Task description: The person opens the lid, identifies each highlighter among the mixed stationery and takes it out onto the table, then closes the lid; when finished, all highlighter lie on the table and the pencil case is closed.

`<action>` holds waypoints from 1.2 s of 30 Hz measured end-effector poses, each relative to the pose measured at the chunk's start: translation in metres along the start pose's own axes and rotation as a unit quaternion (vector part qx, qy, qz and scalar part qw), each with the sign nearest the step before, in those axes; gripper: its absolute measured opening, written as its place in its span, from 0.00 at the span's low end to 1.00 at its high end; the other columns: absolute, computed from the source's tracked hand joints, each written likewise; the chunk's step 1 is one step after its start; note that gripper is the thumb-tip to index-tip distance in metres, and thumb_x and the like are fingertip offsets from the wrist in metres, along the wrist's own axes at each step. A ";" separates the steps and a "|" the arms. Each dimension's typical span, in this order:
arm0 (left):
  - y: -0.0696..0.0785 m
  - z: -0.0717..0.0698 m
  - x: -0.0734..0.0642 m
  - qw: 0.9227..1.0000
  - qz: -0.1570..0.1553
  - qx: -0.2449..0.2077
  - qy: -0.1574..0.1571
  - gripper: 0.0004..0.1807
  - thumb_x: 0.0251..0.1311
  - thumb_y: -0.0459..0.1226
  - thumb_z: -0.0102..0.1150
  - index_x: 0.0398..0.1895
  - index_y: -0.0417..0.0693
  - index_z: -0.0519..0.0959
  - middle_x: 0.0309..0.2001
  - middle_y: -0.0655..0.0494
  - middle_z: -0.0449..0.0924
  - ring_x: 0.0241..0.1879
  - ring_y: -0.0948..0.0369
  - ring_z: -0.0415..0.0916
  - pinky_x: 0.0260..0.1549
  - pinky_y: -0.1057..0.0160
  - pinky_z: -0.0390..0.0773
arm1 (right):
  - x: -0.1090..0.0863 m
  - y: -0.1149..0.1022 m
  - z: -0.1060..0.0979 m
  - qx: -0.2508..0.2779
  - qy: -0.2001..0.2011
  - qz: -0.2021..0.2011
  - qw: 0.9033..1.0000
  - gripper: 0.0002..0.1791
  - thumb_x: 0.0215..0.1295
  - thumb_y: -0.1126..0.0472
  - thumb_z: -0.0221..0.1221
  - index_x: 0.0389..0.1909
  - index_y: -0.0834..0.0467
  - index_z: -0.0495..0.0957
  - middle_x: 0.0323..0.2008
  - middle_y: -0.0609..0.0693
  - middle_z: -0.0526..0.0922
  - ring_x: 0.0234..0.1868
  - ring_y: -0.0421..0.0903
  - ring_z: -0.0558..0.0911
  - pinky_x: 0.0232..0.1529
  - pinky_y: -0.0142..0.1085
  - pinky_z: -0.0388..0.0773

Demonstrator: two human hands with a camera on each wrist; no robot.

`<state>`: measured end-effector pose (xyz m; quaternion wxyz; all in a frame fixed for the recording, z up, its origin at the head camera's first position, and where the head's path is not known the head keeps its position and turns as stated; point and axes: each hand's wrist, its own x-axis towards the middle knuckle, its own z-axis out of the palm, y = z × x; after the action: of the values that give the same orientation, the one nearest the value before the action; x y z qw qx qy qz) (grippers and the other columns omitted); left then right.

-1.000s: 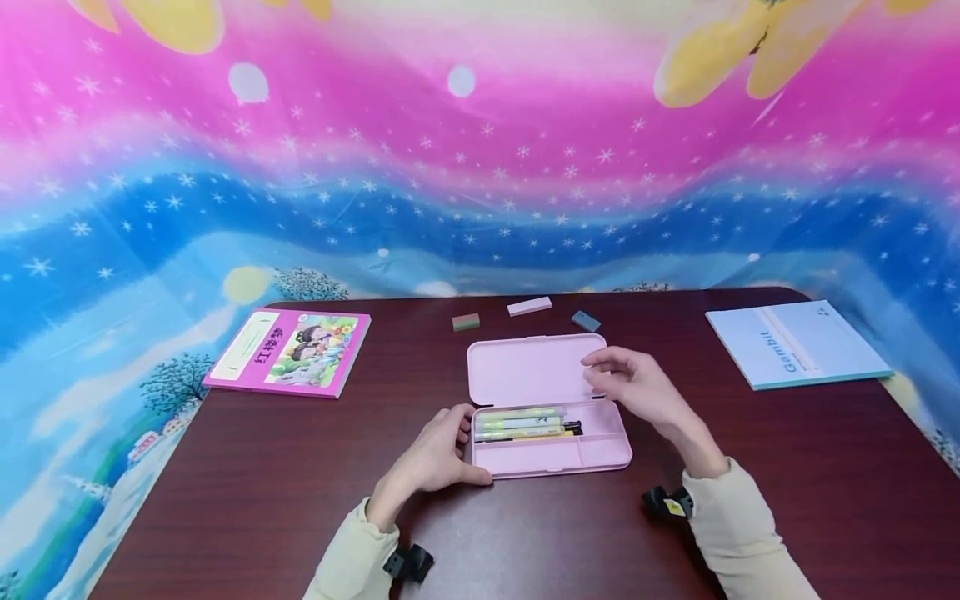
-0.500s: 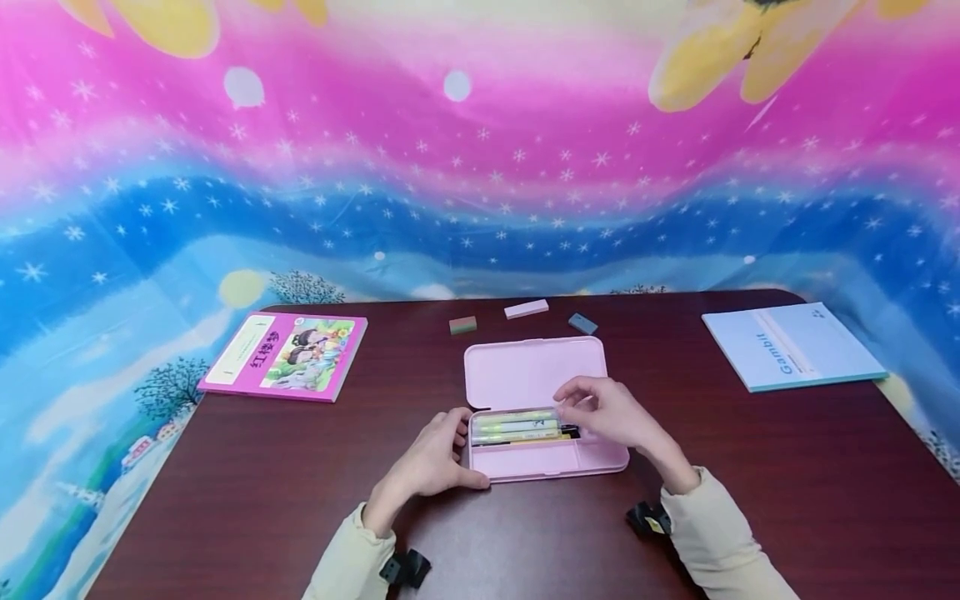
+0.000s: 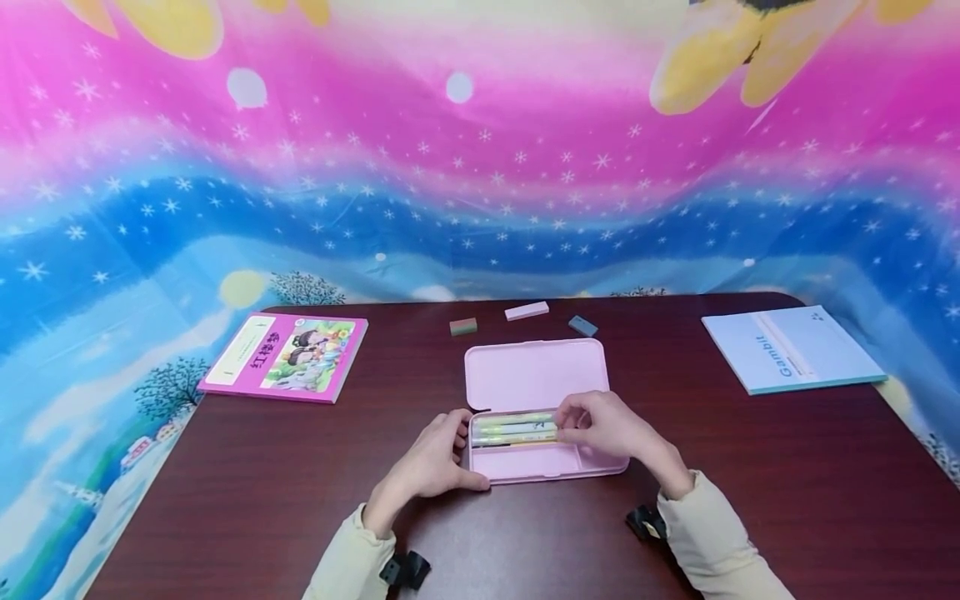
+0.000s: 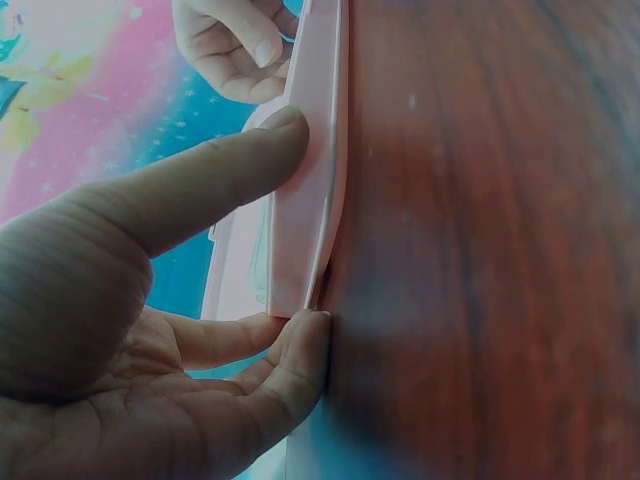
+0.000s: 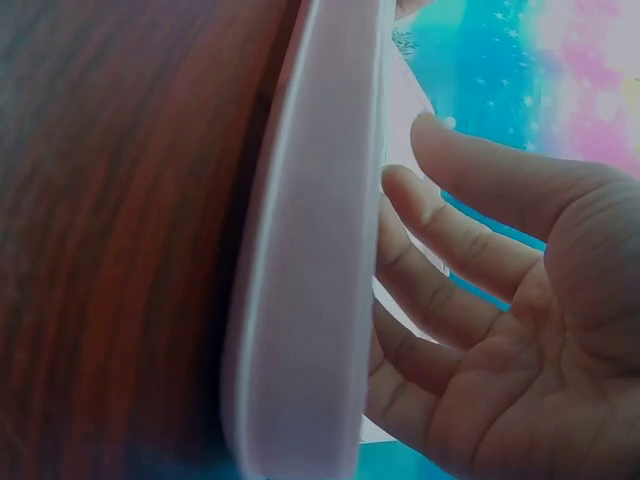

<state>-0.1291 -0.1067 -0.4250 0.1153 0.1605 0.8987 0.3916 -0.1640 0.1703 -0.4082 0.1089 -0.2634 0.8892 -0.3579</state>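
The pencil case point(image 3: 525, 461) lay open on the table point(image 3: 300, 492), its lid point(image 3: 532, 373) tipped back on the far side. The left hand point(image 3: 431, 454) gripped the case's left end, thumb along the front; that hold looked right for stopping any sliding. The right hand point(image 3: 611, 427) curved over the pens point(image 3: 513, 429) in the case's far compartment; whether it pinched one was hidden. A light fingertip touch seemed best there.

"What place do I have on the feed?"
"I can't tell home from classroom, but I see a study table point(image 3: 555, 542): pencil case point(image 3: 525, 463) gripped by the left hand point(image 3: 431, 454), pink book point(image 3: 285, 357) beyond its left, snowflake-printed cloth point(image 3: 420, 212) farther back."
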 end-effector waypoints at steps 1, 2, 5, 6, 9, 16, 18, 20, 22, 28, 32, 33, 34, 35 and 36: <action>0.000 0.000 0.000 1.000 0.001 0.000 0.000 0.43 0.34 0.40 0.80 0.55 0.37 0.67 0.40 0.51 0.69 0.38 0.58 0.70 0.37 0.63 0.74 | 0.000 0.000 0.000 -0.002 -0.004 0.000 1.000 0.05 0.56 0.64 0.67 0.32 0.57 0.80 0.25 0.41 0.78 0.28 0.36 0.74 0.32 0.31 0.72; 0.000 0.000 0.000 1.000 0.002 -0.002 0.000 0.43 0.34 0.39 0.80 0.55 0.37 0.67 0.40 0.50 0.69 0.38 0.58 0.70 0.37 0.63 0.74 | 0.000 -0.001 0.000 -0.005 -0.009 -0.003 1.000 0.05 0.55 0.65 0.67 0.31 0.57 0.81 0.24 0.41 0.78 0.27 0.36 0.73 0.31 0.31 0.72; 0.000 0.000 0.000 1.000 0.002 -0.003 -0.001 0.43 0.34 0.39 0.80 0.55 0.37 0.67 0.40 0.50 0.69 0.38 0.58 0.70 0.37 0.62 0.74 | -0.001 -0.003 0.000 -0.013 -0.019 -0.004 1.000 0.04 0.55 0.67 0.67 0.30 0.57 0.81 0.22 0.40 0.78 0.26 0.35 0.73 0.31 0.31 0.71; 0.000 0.000 0.000 1.000 0.002 -0.004 -0.002 0.43 0.34 0.39 0.80 0.56 0.37 0.67 0.40 0.50 0.69 0.38 0.58 0.70 0.37 0.62 0.74 | -0.001 -0.003 0.000 -0.015 -0.021 -0.003 1.000 0.05 0.55 0.67 0.67 0.30 0.57 0.81 0.22 0.40 0.77 0.25 0.35 0.72 0.31 0.30 0.71; 0.000 0.000 0.000 1.000 0.000 -0.004 -0.004 0.43 0.35 0.40 0.80 0.56 0.37 0.67 0.41 0.50 0.69 0.38 0.58 0.70 0.37 0.62 0.74 | -0.001 -0.005 0.001 -0.015 -0.022 0.004 1.000 0.05 0.54 0.68 0.67 0.30 0.57 0.81 0.22 0.40 0.78 0.26 0.36 0.73 0.31 0.30 0.71; 0.001 0.000 0.000 1.000 0.000 -0.005 -0.002 0.44 0.34 0.39 0.80 0.56 0.36 0.67 0.40 0.50 0.69 0.37 0.58 0.70 0.37 0.62 0.74 | 0.000 -0.007 0.006 -0.025 -0.005 0.017 1.000 0.07 0.52 0.67 0.69 0.28 0.56 0.79 0.22 0.41 0.76 0.26 0.38 0.73 0.31 0.32 0.70; 0.001 0.000 0.000 1.000 0.000 -0.005 -0.002 0.44 0.34 0.39 0.80 0.56 0.36 0.67 0.40 0.50 0.69 0.37 0.58 0.70 0.37 0.62 0.74 | 0.000 -0.007 0.007 -0.030 -0.001 0.020 0.999 0.08 0.52 0.67 0.69 0.27 0.55 0.79 0.21 0.41 0.75 0.26 0.38 0.72 0.31 0.32 0.70; 0.000 0.000 0.000 1.000 0.001 -0.005 -0.002 0.44 0.34 0.39 0.80 0.56 0.36 0.67 0.40 0.50 0.68 0.37 0.58 0.70 0.37 0.62 0.74 | 0.000 -0.007 0.008 -0.037 0.005 0.018 0.999 0.08 0.52 0.68 0.69 0.27 0.55 0.79 0.21 0.40 0.75 0.25 0.37 0.72 0.31 0.32 0.70; 0.000 0.000 -0.001 1.000 0.000 -0.004 -0.002 0.43 0.34 0.39 0.80 0.56 0.37 0.67 0.40 0.50 0.68 0.37 0.58 0.70 0.37 0.62 0.74 | -0.001 -0.007 0.009 -0.044 0.010 0.014 0.999 0.08 0.52 0.68 0.69 0.26 0.55 0.78 0.21 0.40 0.74 0.25 0.37 0.71 0.30 0.31 0.69; 0.000 0.000 -0.001 1.000 -0.001 -0.004 -0.001 0.43 0.34 0.39 0.80 0.55 0.37 0.67 0.40 0.51 0.68 0.37 0.57 0.70 0.37 0.63 0.74 | -0.001 -0.012 0.011 -0.071 0.030 0.004 0.997 0.08 0.52 0.70 0.67 0.24 0.56 0.78 0.19 0.41 0.74 0.23 0.35 0.69 0.27 0.30 0.68; 0.000 0.000 0.000 1.000 -0.003 -0.001 -0.002 0.42 0.35 0.39 0.80 0.55 0.37 0.67 0.40 0.51 0.68 0.38 0.58 0.70 0.37 0.63 0.74 | 0.000 -0.014 0.013 -0.085 0.040 0.005 0.996 0.08 0.51 0.70 0.67 0.23 0.56 0.78 0.19 0.41 0.75 0.22 0.34 0.70 0.27 0.29 0.69; 0.000 0.000 0.000 1.000 -0.003 -0.001 -0.002 0.42 0.34 0.39 0.80 0.55 0.37 0.67 0.40 0.51 0.68 0.38 0.58 0.70 0.37 0.63 0.74 | 0.000 -0.015 0.013 -0.086 0.041 0.007 0.995 0.08 0.51 0.70 0.67 0.22 0.56 0.78 0.18 0.40 0.75 0.22 0.34 0.70 0.27 0.29 0.69; 0.000 0.000 0.000 1.000 -0.002 0.000 -0.002 0.42 0.34 0.39 0.80 0.55 0.37 0.68 0.40 0.51 0.68 0.38 0.58 0.70 0.37 0.63 0.74 | -0.001 -0.015 0.013 -0.087 0.041 0.006 0.995 0.09 0.51 0.70 0.67 0.22 0.56 0.78 0.18 0.40 0.75 0.22 0.34 0.70 0.27 0.29 0.69; 0.000 0.000 0.000 1.000 -0.001 -0.001 -0.002 0.42 0.34 0.39 0.80 0.55 0.37 0.68 0.40 0.51 0.68 0.38 0.58 0.70 0.37 0.63 0.74 | -0.001 -0.016 0.013 -0.085 0.041 0.006 0.995 0.09 0.51 0.70 0.67 0.22 0.56 0.77 0.18 0.40 0.75 0.22 0.34 0.70 0.27 0.29 0.69; 0.000 0.000 0.000 1.000 0.000 -0.001 -0.002 0.42 0.34 0.39 0.80 0.55 0.37 0.67 0.40 0.51 0.68 0.38 0.58 0.70 0.36 0.63 0.74 | -0.001 -0.016 0.013 -0.084 0.041 0.006 0.996 0.08 0.51 0.70 0.67 0.23 0.56 0.78 0.19 0.41 0.75 0.22 0.34 0.70 0.27 0.29 0.69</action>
<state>-0.1290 -0.1066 -0.4251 0.1170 0.1607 0.8982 0.3922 -0.1522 0.1537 -0.4070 0.0521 -0.2516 0.9215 -0.2913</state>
